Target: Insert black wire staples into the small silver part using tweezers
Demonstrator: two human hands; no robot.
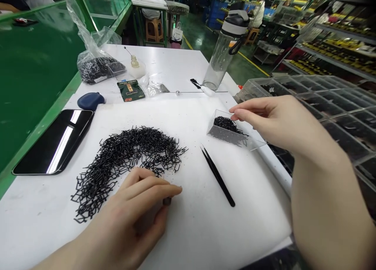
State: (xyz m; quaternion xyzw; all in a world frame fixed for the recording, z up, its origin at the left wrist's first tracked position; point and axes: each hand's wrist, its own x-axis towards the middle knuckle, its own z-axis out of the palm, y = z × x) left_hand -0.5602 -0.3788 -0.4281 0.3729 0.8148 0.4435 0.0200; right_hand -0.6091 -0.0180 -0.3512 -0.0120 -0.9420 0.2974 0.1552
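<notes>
My left hand (pixel 138 207) rests low over the white sheet, beside the pile of black bent wire pieces (pixel 126 152). Its thumb and fingers close on a small dark cylinder-like piece (pixel 167 200), mostly hidden by the fingers. With thumb and forefinger my right hand (pixel 270 119) pinches the far wall of a clear plastic box (pixel 226 135). More black wire pieces (pixel 226 123) lie heaped inside this box, some near its right end. Between the hands, black tweezers (pixel 217 177) lie on the sheet, touched by neither hand.
A phone (pixel 54 141) and a blue case (pixel 90 101) lie at left. Behind are a bag of dark parts (pixel 98 68), a green packet (pixel 131 90), a small bottle (pixel 134 62) and a tall water bottle (pixel 225 51). A divided clear tray (pixel 331 101) stands at right.
</notes>
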